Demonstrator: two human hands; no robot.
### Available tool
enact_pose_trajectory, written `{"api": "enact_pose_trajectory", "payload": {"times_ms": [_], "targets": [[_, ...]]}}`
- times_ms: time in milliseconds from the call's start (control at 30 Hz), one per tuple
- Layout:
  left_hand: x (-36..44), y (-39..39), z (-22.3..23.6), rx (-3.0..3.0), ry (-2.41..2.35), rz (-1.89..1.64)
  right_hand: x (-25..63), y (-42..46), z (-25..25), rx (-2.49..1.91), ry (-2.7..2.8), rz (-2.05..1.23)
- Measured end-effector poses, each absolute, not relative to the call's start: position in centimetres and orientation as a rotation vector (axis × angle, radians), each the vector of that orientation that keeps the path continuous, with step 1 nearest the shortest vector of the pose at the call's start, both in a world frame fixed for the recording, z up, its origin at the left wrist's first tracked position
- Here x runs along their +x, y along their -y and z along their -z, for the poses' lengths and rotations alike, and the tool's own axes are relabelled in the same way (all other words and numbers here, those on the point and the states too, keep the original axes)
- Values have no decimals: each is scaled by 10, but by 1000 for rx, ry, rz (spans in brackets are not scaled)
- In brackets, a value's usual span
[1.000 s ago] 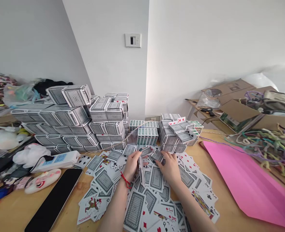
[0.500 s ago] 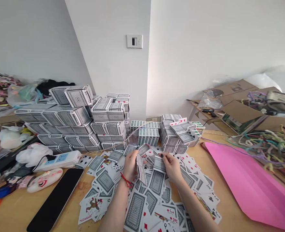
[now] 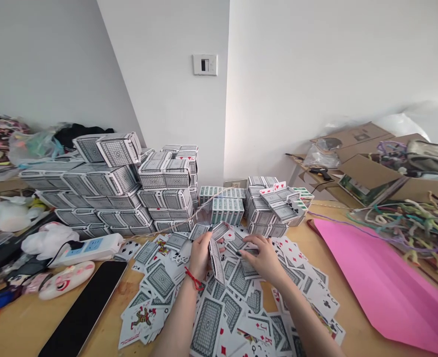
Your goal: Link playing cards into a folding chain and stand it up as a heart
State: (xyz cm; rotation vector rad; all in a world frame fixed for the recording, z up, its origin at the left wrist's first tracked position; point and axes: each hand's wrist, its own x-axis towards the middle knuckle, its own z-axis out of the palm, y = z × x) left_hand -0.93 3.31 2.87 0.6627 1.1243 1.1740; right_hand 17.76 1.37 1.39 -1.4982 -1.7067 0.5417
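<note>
Loose playing cards (image 3: 237, 307) lie scattered over the wooden table (image 3: 25, 322), some face up, most showing grey patterned backs. My left hand (image 3: 200, 255), with a red string on its wrist, is closed round a small stack of cards (image 3: 216, 260) held on edge. My right hand (image 3: 265, 258) lies just right of that stack, fingers pressed down on a card (image 3: 249, 267) in the pile.
Stacked card boxes (image 3: 122, 188) form a wall at the back left, with smaller stacks (image 3: 271, 206) behind the hands. A power strip (image 3: 88, 248), a black tablet (image 3: 81, 312) and plush toys (image 3: 62, 280) lie left. Pink paper (image 3: 382, 282), pipe cleaners (image 3: 412, 223) and cardboard boxes (image 3: 367, 168) fill the right.
My right hand had a card lifted toward the stack half a second ago; now it is back down on the pile, slightly lower. My left hand has kept the stack on edge.
</note>
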Motion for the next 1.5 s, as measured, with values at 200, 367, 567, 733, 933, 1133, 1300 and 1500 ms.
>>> {"api": "enact_pose_trajectory", "payload": {"times_ms": [200, 367, 567, 733, 933, 1133, 1300, 1500], "targets": [[-6, -36, -21, 709, -1116, -1207, 178, 0, -22, -1931, 1933, -221], [-5, -37, -18, 794, -1112, -1233, 175, -1, -25, -1999, 1858, -410], [-4, -34, -21, 932, -1207, -1290, 176, -9, -46, -1812, 1720, -388], [-2, -31, -20, 1114, -1232, -1293, 171, -5, -48, -1835, 1798, -261], [-3, -28, -23, 1251, -1243, -1317, 163, -2, -49, -1866, 1867, -338], [-1, -27, -25, 1203, -1214, -1291, 161, 0, -55, -1874, 1892, -350], [0, -28, -23, 1150, -1202, -1299, 160, 2, -57, -1860, 1927, -324], [1, -28, -25, 1141, -1138, -1263, 158, 2, -57, -1839, 1956, -285]]}}
